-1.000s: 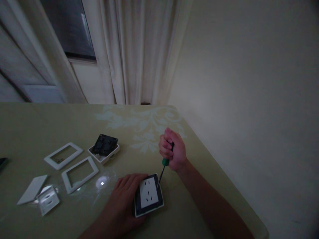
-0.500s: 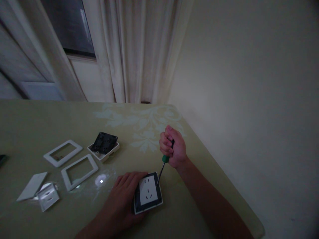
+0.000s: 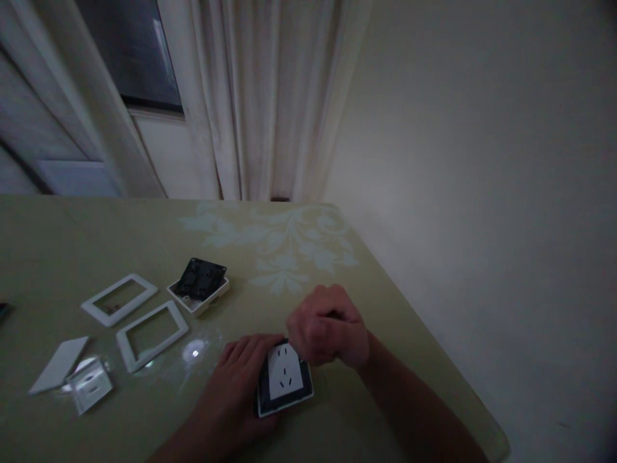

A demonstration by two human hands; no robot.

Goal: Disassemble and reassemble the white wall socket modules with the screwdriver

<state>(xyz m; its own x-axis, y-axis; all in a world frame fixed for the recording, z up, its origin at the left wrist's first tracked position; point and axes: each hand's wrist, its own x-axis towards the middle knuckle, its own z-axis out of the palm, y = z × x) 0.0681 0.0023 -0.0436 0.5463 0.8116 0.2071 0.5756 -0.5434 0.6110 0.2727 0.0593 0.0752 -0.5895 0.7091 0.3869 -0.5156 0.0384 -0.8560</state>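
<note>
A wall socket [image 3: 285,376] with a white face and black surround sits in a white box on the table. My left hand [image 3: 243,379] is wrapped round its left side and holds it. My right hand [image 3: 328,325] is closed in a fist over the socket's upper right corner, slightly blurred. The green-handled screwdriver it gripped half a second ago is now hidden by the fist, and so is its tip.
Two white frames [image 3: 120,314] [image 3: 126,352] lie to the left. Behind them, a black socket part [image 3: 201,278] leans in a white box [image 3: 212,301]. A white plate [image 3: 60,365] and a clear plastic packet [image 3: 91,388] lie at far left. A wall [image 3: 457,225] borders the table's right edge.
My right hand has come down and turned over, closer to the socket, so that the screwdriver no longer shows. My left hand and the socket have stayed in place.
</note>
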